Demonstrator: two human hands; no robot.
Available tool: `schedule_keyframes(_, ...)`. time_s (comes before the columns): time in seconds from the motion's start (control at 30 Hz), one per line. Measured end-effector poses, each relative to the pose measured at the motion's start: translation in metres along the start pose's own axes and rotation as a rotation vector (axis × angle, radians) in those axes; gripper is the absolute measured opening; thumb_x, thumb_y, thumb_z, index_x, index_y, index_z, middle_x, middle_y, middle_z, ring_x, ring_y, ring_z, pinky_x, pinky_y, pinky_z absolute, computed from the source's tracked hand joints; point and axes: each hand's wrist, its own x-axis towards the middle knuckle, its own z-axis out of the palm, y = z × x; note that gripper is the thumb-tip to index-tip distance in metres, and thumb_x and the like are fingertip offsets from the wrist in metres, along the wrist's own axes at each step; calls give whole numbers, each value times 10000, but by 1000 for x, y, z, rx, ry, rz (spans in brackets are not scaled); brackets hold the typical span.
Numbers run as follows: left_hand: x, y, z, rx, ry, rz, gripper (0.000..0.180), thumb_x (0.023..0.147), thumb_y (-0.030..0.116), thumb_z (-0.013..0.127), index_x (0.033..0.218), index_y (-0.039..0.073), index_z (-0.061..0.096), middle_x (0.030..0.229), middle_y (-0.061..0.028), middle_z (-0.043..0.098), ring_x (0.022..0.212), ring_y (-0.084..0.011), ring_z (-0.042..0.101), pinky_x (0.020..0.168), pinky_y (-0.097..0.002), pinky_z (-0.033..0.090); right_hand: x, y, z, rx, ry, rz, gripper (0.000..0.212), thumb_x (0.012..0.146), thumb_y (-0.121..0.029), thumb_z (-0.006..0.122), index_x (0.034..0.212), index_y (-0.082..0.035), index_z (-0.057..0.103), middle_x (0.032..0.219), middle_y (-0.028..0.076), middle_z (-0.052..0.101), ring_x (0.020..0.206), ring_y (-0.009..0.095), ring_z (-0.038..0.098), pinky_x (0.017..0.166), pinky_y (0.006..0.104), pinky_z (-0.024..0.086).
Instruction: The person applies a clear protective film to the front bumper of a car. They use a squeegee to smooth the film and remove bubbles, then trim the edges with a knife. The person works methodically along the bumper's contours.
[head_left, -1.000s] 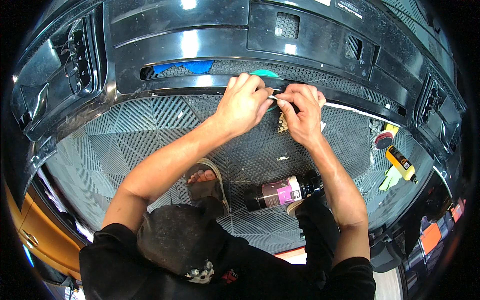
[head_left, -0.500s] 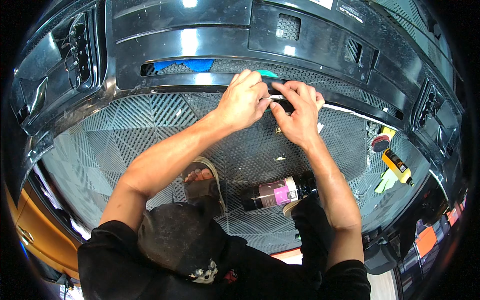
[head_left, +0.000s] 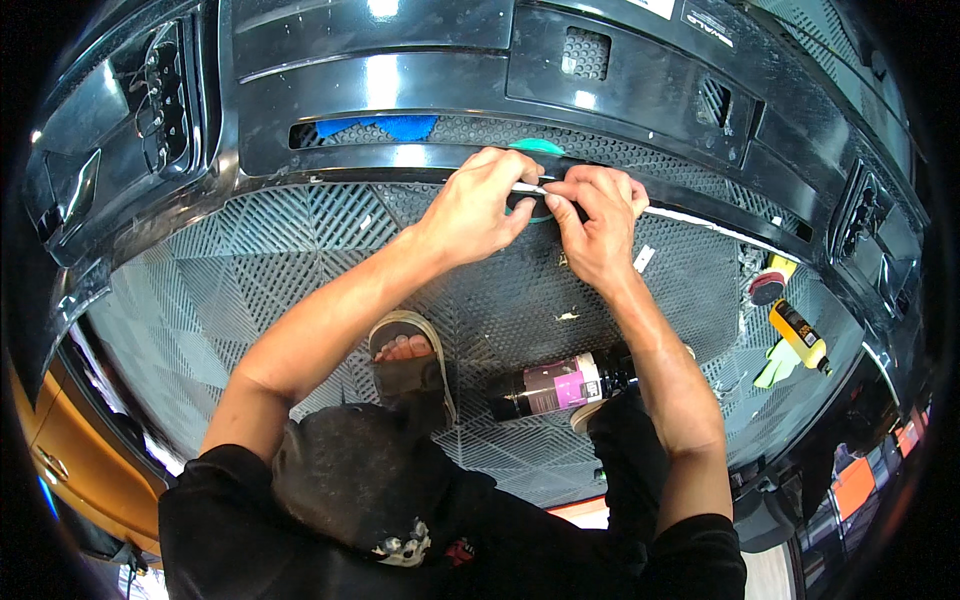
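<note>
In front of me lies a large black car bumper, and both my hands are at its near lower edge. A thin white strip runs along the edge between them. My left hand rests its curled fingers over the edge, with the thumb hanging apart below. Close beside it, my right hand pinches the white strip between thumb and forefinger, its other fingers bent over the edge. Farther right, a white line follows the same edge. Behind my fingers shows part of a teal round thing.
A blue cloth lies behind the bumper's long slot. On the grey grid floor are a black bottle with a pink label, a yellow-and-black bottle, a light green glove, a dark red round pad and white scraps.
My left thumb has come away from the fingers and dropped below the edge, baring more of the white strip. My right hand stays at nearly the same place. The whole view has shifted slightly.
</note>
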Motion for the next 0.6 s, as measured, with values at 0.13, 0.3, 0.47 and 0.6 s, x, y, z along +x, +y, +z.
schedule_keyframes(0.13, 1, -2, -2, 12, -16, 21, 223, 838, -7, 835, 959, 55, 658, 1079, -133, 785, 997, -332, 733, 873, -439, 590, 0, 1, 2, 15, 20, -3, 80, 923, -201, 801, 996, -169, 812, 1070, -17, 697, 1129, 221, 612, 1085, 481, 307)
schedule_keyframes(0.3, 9, -5, -6, -140, -102, -85, 314, 836, -33, 839, 793, 66, 545, 910, -110, 774, 945, -290, 727, 814, -405, 575, 0, 2, 0, 19, 4, -2, 149, 982, -282, 775, 1035, -145, 794, 1104, 21, 705, 1119, 237, 620, 1075, 457, 317)
schedule_keyframes(0.47, 14, -1, -9, -179, -123, -122, 395, 849, -45, 827, 750, 65, 461, 870, -112, 759, 901, -277, 705, 789, -401, 557, 1, 3, -4, 25, -15, -4, 158, 994, -286, 762, 1044, -139, 790, 1107, 27, 700, 1113, 242, 619, 1079, 457, 316)
schedule_keyframes(0.6, 14, -1, -8, -182, -101, -80, 405, 855, -48, 820, 757, 66, 444, 858, -104, 736, 870, -280, 687, 773, -400, 544, 0, 2, -6, 18, -36, 3, 147, 988, -266, 763, 1051, -135, 787, 1127, 31, 690, 1121, 246, 613, 1081, 459, 318)
